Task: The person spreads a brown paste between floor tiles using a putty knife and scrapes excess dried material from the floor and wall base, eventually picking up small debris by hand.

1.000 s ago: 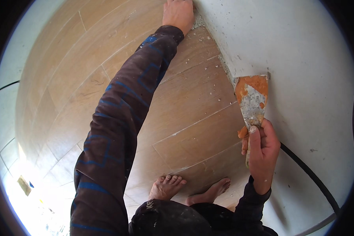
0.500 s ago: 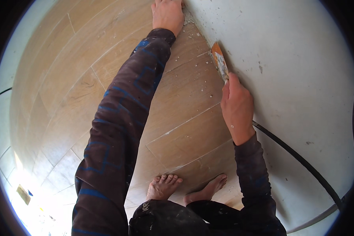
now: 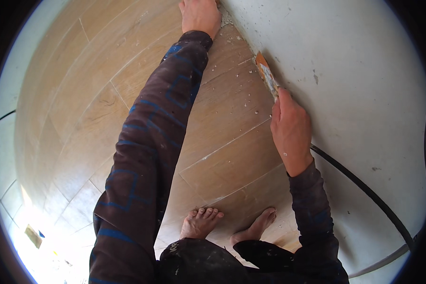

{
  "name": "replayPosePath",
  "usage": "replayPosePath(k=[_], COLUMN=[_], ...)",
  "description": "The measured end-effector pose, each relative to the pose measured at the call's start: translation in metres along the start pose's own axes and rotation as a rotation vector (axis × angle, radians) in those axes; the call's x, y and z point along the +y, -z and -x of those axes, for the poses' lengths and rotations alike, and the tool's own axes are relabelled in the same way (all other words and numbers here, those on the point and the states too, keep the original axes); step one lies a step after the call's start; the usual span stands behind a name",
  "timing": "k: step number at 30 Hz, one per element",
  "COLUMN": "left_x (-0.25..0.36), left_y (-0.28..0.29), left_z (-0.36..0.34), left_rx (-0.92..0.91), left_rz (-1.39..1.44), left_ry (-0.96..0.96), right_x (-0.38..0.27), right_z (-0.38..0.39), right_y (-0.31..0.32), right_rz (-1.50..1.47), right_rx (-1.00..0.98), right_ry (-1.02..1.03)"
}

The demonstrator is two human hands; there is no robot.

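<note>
My right hand is closed round a putty knife. Its blade is orange-brown, smeared with white filler, and points away from me along the joint where the floor meets the white wall. Far ahead, at the top edge of the view, my left hand is low by the same joint. Its fingers look curled, but they are mostly cut off, and what they hold, if anything, is hidden. Beside that hand, whitish crumbs lie along the foot of the wall, with several more scattered over the wood-look tile floor.
The white wall, chipped and marked in places, rises along my right side. A black cable curves past my right forearm. My bare feet stand on the tiles. Bright light falls on the floor at the lower left, by a small flat piece.
The view has shifted slightly. My right hand and the putty knife appear a little lower and further right, the blade still against the joint. My left hand stays near the same spot.
</note>
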State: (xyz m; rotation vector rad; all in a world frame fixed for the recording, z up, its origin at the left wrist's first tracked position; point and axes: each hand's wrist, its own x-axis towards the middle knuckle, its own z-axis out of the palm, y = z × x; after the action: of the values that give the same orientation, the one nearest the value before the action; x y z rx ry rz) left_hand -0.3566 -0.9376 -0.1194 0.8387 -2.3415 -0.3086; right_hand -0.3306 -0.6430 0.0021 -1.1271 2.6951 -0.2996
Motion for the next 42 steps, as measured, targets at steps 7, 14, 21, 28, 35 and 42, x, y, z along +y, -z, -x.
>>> replayPosePath(k=[7, 14, 21, 28, 35, 42], left_x=[0.000, -0.008, -0.011, -0.004, -0.002, 0.021], left_y=[0.002, 0.005, 0.019, 0.045, 0.031, 0.074], left_z=[0.000, 0.012, 0.027, 0.032, 0.043, 0.091], left_rx=[-0.033, -0.020, -0.001, -0.388, -0.121, -0.512], left_rz=[0.027, 0.050, 0.238, 0.511, 0.210, 0.365], left_ry=[0.031, -0.010, -0.130, -0.118, -0.200, -0.450], right_x=[0.001, -0.004, 0.004, 0.010, -0.002, 0.011], right_z=[-0.008, 0.006, 0.018, 0.031, 0.040, 0.046], right_y=[0.011, -0.005, -0.019, -0.007, 0.025, 0.015], right_rz=[-0.108, 0.055, 0.191, -0.262, -0.487, -0.429], right_rx=[-0.061, -0.075, 0.027, 0.141, 0.024, 0.028], right_ry=[0.030, 0.029, 0.119, 0.035, -0.155, -0.141])
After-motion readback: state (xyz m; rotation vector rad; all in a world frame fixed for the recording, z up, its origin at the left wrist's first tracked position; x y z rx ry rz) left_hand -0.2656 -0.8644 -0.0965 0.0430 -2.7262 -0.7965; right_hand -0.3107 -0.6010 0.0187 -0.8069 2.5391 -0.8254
